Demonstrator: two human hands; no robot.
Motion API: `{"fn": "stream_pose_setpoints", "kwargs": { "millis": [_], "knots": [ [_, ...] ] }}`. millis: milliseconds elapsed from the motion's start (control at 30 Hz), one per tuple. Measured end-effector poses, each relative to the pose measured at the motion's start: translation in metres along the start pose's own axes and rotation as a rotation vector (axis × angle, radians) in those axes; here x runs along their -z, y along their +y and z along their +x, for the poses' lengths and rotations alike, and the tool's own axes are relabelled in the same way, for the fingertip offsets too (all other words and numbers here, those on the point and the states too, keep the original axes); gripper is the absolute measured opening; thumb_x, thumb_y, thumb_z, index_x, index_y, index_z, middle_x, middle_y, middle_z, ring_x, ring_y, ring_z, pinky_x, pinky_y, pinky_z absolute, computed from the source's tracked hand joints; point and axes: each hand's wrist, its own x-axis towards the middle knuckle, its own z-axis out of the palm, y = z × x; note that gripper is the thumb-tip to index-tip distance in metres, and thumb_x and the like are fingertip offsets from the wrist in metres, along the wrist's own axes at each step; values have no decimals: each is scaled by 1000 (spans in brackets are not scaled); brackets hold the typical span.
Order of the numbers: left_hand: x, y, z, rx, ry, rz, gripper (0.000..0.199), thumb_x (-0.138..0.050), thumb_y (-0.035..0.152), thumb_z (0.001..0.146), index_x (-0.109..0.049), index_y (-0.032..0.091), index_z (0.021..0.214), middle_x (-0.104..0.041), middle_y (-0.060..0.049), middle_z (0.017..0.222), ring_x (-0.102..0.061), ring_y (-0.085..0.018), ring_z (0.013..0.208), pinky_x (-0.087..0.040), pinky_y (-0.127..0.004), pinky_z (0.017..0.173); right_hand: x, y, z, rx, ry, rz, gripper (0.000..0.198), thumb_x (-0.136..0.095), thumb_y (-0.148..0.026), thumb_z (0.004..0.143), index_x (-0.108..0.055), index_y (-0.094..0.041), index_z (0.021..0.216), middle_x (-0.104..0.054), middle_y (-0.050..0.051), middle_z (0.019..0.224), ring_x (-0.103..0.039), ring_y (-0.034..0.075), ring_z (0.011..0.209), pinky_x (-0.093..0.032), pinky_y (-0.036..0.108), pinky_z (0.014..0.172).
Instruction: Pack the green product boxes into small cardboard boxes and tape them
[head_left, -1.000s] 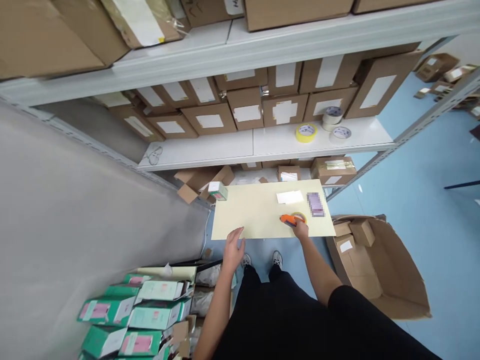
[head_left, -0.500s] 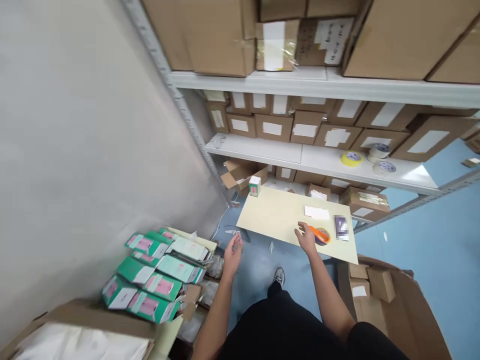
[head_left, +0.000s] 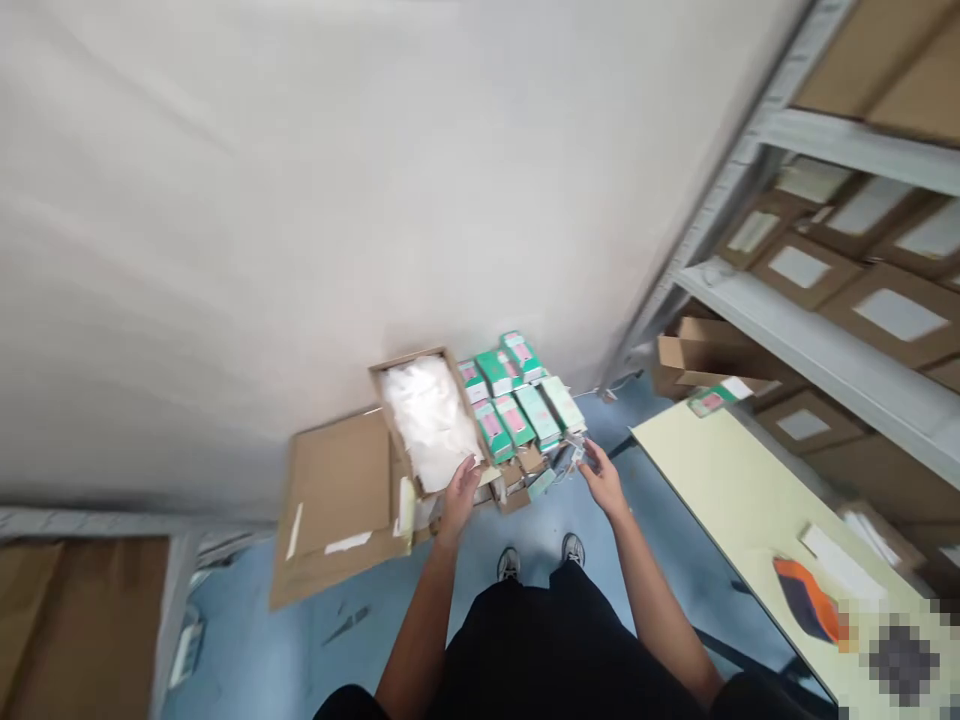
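My left hand (head_left: 459,492) is stretched out at the lower right corner of a shallow cardboard box (head_left: 407,436) of white bags (head_left: 431,420); whether it touches the box I cannot tell. My right hand (head_left: 604,482) has its fingers apart and holds nothing I can see. It hovers by a clear plastic bag (head_left: 576,450) at the right end of several green and pink cartons (head_left: 513,418), which lie in two rows against the wall. Below the cartons are opened brown boxes (head_left: 517,485), partly blurred.
On the right stands a pale yellow table (head_left: 720,480) with a green carton (head_left: 718,397), an orange tape dispenser (head_left: 808,600) and a white sheet (head_left: 841,562). Behind it, shelves (head_left: 817,330) hold labelled boxes. A flattened cardboard piece (head_left: 341,490) leans at the wall.
My view has swung left from the table and shelves to the cartons by the wall. My right hand has left the orange tape dispenser, and both hands now reach toward the cartons and white bags.
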Motion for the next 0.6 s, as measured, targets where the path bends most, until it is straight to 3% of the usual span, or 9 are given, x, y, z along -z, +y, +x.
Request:
{"fn": "stream_pose_setpoints", "kwargs": {
  "millis": [133, 233, 300, 433, 600],
  "knots": [
    [74, -7, -22, 24, 211, -54, 66, -68, 58, 89, -58, 22, 143, -57, -16, 151, -50, -32, 143, -40, -48, 119, -89, -57, 2, 225, -290, -90, 60, -62, -40, 88, -57, -25, 146, -59, 12, 148, -54, 30, 137, -47, 50, 112],
    [106, -14, -41, 12, 342, -87, 68, -68, 59, 88, -57, 22, 145, -54, -15, 154, -48, -33, 144, -41, -49, 119, -133, -88, 4, 366, -429, -106, 59, -61, -33, 89, -56, -26, 147, -60, 9, 147, -50, 28, 141, -38, 50, 121],
    [114, -22, -57, 36, 413, -85, 74, -68, 63, 86, -55, 22, 146, -52, -16, 155, -50, -33, 143, -42, -48, 117, -157, -96, 2, 388, -503, -77, 60, -59, -30, 89, -54, -28, 149, -59, 8, 148, -49, 27, 142, -38, 49, 120],
    [108, -42, -89, 116, 470, -125, 83, -75, 67, 77, -58, 19, 142, -54, -19, 152, -56, -34, 137, -45, -48, 114, -200, -95, -17, 373, -624, -16, 61, -57, -27, 89, -51, -27, 150, -56, 8, 151, -49, 25, 142, -39, 47, 120],
    [119, -53, -120, 168, 505, -200, 84, -79, 62, 74, -59, 16, 140, -56, -21, 150, -58, -34, 134, -44, -48, 114, -233, -93, -60, 358, -713, 19, 64, -55, -23, 87, -49, -25, 151, -48, 8, 158, -42, 24, 148, -34, 46, 124]
  ]
}}
